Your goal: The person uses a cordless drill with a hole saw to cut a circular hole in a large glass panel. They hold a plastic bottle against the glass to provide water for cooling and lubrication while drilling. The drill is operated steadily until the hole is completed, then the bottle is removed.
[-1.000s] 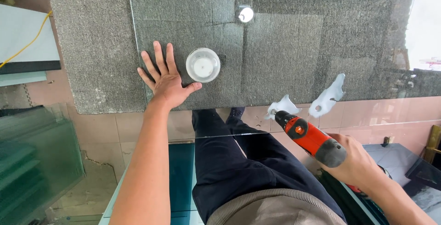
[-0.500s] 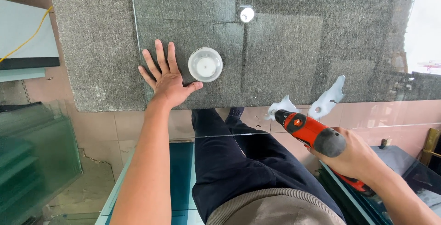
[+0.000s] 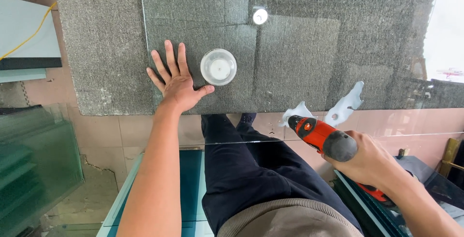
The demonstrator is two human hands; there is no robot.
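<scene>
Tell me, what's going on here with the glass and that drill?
A person stands over a glass sheet that lies on a grey carpeted table. The left hand is pressed flat on the glass, beside a round white cup-like fitting. The right hand grips a red and black power drill, whose tip sits near the glass's near edge, by some white smears. A small round fitting lies farther off.

Bright even daylight, sharp focus, blown-out glare (perhaps sky) upper right
</scene>
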